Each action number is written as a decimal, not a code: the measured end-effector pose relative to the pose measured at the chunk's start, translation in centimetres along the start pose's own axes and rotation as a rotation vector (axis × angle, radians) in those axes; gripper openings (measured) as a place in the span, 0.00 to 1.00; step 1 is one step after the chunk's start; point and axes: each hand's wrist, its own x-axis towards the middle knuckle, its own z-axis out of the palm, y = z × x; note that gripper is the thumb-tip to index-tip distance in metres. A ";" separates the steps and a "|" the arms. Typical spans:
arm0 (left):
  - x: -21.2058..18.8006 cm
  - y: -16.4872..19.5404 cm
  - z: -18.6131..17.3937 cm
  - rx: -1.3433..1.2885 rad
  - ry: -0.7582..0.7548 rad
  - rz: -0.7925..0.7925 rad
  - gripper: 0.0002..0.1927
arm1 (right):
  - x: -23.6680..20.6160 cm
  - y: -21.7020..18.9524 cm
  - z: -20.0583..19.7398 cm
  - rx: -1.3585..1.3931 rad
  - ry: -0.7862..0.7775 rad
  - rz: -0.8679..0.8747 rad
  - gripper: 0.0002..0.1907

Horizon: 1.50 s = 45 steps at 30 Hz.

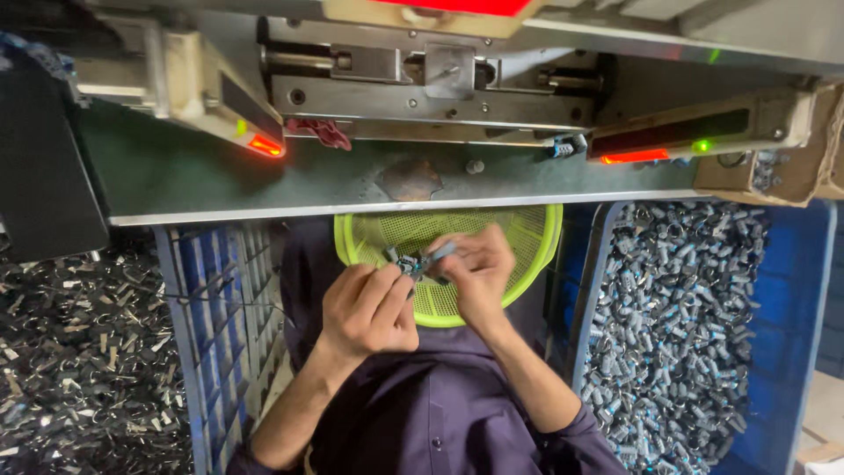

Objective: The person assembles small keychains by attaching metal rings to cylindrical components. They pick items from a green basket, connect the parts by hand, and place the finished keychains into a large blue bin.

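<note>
Both my forearms come up from the bottom and angle inward. My left hand (367,308) is curled into a loose fist, thumb pinched against fingers. My right hand (475,273) is bent at the wrist, fingertips pinching, almost touching the left.

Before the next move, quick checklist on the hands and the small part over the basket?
1. Left hand on the small grey-blue part: ok, fingers pinch it.
2. Right hand on the same part: ok, fingertips meet it from the other side.
3. Part over the yellow-green mesh basket: ok, held above its mesh.
4. Both pieces seated together: cannot tell, fingers hide the joint.
5. Supply within reach: ok, blue crate of like parts beside the right arm.
6. Machine bed ahead: a small cylinder and a red rag lie there; ok for the hands.
</note>
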 end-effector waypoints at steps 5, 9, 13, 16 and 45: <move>-0.5 0.5 -0.3 -0.086 0.013 -0.265 0.09 | 4.6 -5.1 0.0 -0.147 -0.015 -0.407 0.18; -1.4 0.9 0.7 -0.555 -0.142 -0.795 0.08 | 11.1 -9.5 2.8 -0.376 0.031 -0.834 0.11; -3.2 0.9 1.6 -1.100 -0.145 -1.213 0.07 | 15.5 -10.9 5.3 -0.793 -0.040 -0.962 0.13; -4.6 0.5 1.7 -1.200 -0.052 -0.809 0.14 | 16.2 -11.8 6.8 -0.733 -0.025 -0.728 0.11; -0.2 -0.4 -0.4 -0.161 0.072 -0.113 0.16 | -1.3 0.8 0.5 0.165 -0.159 0.001 0.19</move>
